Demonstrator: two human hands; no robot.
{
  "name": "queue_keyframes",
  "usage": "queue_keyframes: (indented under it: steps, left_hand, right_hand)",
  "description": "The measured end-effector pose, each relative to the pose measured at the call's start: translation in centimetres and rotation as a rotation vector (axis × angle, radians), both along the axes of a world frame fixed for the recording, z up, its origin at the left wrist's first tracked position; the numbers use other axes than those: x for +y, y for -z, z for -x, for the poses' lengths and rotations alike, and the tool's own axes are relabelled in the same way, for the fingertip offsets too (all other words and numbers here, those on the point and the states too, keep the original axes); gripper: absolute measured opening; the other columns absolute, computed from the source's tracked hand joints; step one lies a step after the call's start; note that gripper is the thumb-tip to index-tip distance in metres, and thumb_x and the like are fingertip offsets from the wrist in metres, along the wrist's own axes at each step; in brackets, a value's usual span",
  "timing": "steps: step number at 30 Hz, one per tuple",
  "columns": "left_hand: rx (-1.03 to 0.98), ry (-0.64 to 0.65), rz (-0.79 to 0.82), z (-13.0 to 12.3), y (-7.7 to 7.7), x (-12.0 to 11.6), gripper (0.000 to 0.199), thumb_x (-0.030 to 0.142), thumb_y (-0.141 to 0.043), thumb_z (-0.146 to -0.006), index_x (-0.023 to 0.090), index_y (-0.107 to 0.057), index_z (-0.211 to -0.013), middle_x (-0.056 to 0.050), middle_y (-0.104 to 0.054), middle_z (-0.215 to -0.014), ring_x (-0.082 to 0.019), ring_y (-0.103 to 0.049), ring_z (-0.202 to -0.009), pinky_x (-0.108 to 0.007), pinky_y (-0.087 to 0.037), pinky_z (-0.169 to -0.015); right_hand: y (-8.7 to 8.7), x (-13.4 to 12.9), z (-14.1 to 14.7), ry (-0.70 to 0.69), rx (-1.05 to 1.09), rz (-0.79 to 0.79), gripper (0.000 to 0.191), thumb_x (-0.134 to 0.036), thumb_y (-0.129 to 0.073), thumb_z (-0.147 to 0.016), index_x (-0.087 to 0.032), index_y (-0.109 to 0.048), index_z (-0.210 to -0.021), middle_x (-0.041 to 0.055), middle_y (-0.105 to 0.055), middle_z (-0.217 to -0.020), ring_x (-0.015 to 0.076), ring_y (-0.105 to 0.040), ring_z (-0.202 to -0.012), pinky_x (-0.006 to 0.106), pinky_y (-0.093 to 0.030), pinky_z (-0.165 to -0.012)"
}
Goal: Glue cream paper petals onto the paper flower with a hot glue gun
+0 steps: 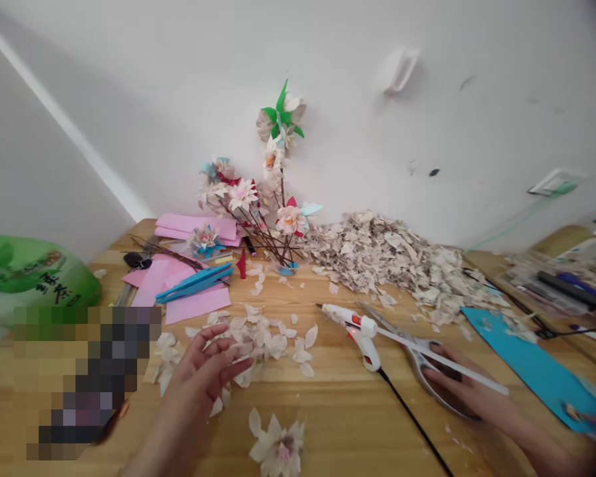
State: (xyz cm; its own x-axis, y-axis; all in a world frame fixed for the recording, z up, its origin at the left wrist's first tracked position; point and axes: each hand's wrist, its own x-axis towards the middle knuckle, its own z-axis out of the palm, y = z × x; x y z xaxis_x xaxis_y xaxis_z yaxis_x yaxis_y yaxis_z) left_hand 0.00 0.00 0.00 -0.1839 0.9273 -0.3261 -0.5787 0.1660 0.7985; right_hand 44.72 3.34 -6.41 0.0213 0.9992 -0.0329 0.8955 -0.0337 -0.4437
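Observation:
My left hand [208, 371] is over the loose pale petals [263, 338], palm partly up, its fingers apart with nothing clearly held. At the right, my right hand [459, 387] has its fingers at the grey handles of the scissors [420, 371], which lie on the table with blades pointing back left. Beside the scissors lies a white glue gun [360, 338] with a red light, a long glue stick and a black cord. Near the front edge sits a pale flower [279, 447] with a pink centre.
Flowers on stems [273, 218] stand at the back, left of a large petal heap [382, 255]. Pink sheets [198, 305], a light-blue tool [196, 283] and a green bag [40, 278] are left; a blue sheet [521, 364] lies right.

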Motion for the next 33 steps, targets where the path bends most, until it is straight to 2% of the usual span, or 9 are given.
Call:
queue_keyframes:
  steps: [7, 12, 18, 21, 25, 27, 29, 31, 33]
  left_hand:
    - [0.008, 0.007, -0.019, -0.2, 0.0, 0.1, 0.033, 0.017, -0.073, -0.063, 0.018, -0.055, -0.091, 0.001, -0.068, -0.067, -0.017, -0.067, -0.070, -0.033, -0.056, -0.068]
    - [0.015, 0.006, -0.003, -0.3, -0.2, 0.1, 0.036, 0.016, -0.075, -0.060, 0.018, -0.055, -0.090, 0.001, -0.068, -0.065, -0.015, -0.065, -0.065, -0.033, -0.056, -0.068]
    - [0.030, 0.015, -0.003, -0.4, 0.0, -0.1, 0.035, 0.014, -0.072, -0.063, 0.018, -0.053, -0.091, 0.003, -0.067, -0.065, -0.012, -0.064, -0.065, -0.030, -0.056, -0.069]
    - [0.032, 0.017, -0.013, -0.3, 0.1, 0.0, 0.034, 0.015, -0.072, -0.063, 0.019, -0.053, -0.092, 0.003, -0.067, -0.065, -0.013, -0.064, -0.065, -0.031, -0.055, -0.069]
    - [0.040, 0.001, -0.009, -0.5, 0.1, 0.2, 0.035, 0.016, -0.073, -0.063, 0.019, -0.053, -0.091, 0.002, -0.067, -0.065, -0.015, -0.065, -0.067, -0.032, -0.055, -0.069]
    - [0.035, -0.001, -0.005, -0.6, 0.1, 0.2, 0.035, 0.016, -0.073, -0.062, 0.019, -0.053, -0.091, 0.002, -0.067, -0.066, -0.016, -0.066, -0.069, -0.032, -0.055, -0.069]
    - [0.019, 0.002, -0.004, -0.8, 0.1, 0.1, 0.034, 0.016, -0.073, -0.061, 0.019, -0.054, -0.090, 0.002, -0.067, -0.066, -0.017, -0.067, -0.070, -0.032, -0.054, -0.069]
    - [-0.004, 0.005, 0.005, -1.0, 0.2, 0.0, 0.035, 0.015, -0.074, -0.060, 0.019, -0.055, -0.089, 0.002, -0.066, -0.066, -0.018, -0.067, -0.069, -0.033, -0.054, -0.068]
    - [-0.032, 0.011, 0.014, -1.2, 0.4, -0.2, 0.035, 0.015, -0.074, -0.060, 0.019, -0.056, -0.090, 0.002, -0.066, -0.066, -0.017, -0.066, -0.068, -0.033, -0.054, -0.067]
  right_hand:
    - [0.2, -0.1, 0.1, -0.060, -0.074, -0.061, 0.041, -0.048, -0.052, -0.075, -0.018, -0.056, -0.104, 0.0134, -0.062, -0.110, 0.0302, -0.059, -0.101, 0.038, -0.047, -0.087]
    - [0.6, -0.1, 0.2, -0.045, -0.111, -0.106, 0.043, -0.049, -0.051, -0.074, -0.017, -0.058, -0.102, 0.0135, -0.063, -0.108, 0.0320, -0.058, -0.101, 0.044, -0.045, -0.090]
    - [-0.6, -0.5, 1.3, 0.011, -0.045, -0.088, 0.043, -0.050, -0.054, -0.067, -0.018, -0.061, -0.095, 0.0134, -0.067, -0.100, 0.0337, -0.061, -0.096, 0.045, -0.049, -0.084]
    - [-1.3, -2.2, 0.2, 0.039, -0.038, -0.131, 0.040, -0.049, -0.057, -0.065, -0.022, -0.060, -0.095, 0.0125, -0.068, -0.094, 0.0343, -0.063, -0.089, 0.046, -0.049, -0.080]
    - [-2.2, -6.2, -0.3, 0.095, -0.088, -0.223, 0.019, -0.043, -0.057, -0.069, -0.030, -0.058, -0.081, 0.0129, -0.065, -0.083, 0.0319, -0.063, -0.077, 0.042, -0.050, -0.069]
    - [-3.3, -7.6, 2.1, 0.007, -0.028, -0.133, 0.022, -0.042, -0.057, -0.071, -0.028, -0.057, -0.087, 0.0091, -0.065, -0.084, 0.0298, -0.062, -0.080, 0.040, -0.051, -0.071]
    - [-4.7, -7.9, 6.6, -0.144, 0.076, -0.005, 0.019, -0.038, -0.054, -0.077, -0.027, -0.057, -0.092, 0.0067, -0.065, -0.089, 0.0265, -0.062, -0.085, 0.036, -0.051, -0.075]
    - [-5.9, -7.0, 11.9, -0.301, 0.195, 0.132, 0.018, -0.031, -0.049, -0.083, -0.026, -0.056, -0.099, 0.0056, -0.065, -0.095, 0.0229, -0.061, -0.091, 0.033, -0.050, -0.080]
    - [-6.5, -5.5, 16.7, -0.458, 0.295, 0.192, 0.023, -0.022, -0.049, -0.083, -0.026, -0.054, -0.105, 0.0049, -0.064, -0.105, 0.0210, -0.059, -0.098, 0.033, -0.047, -0.087]
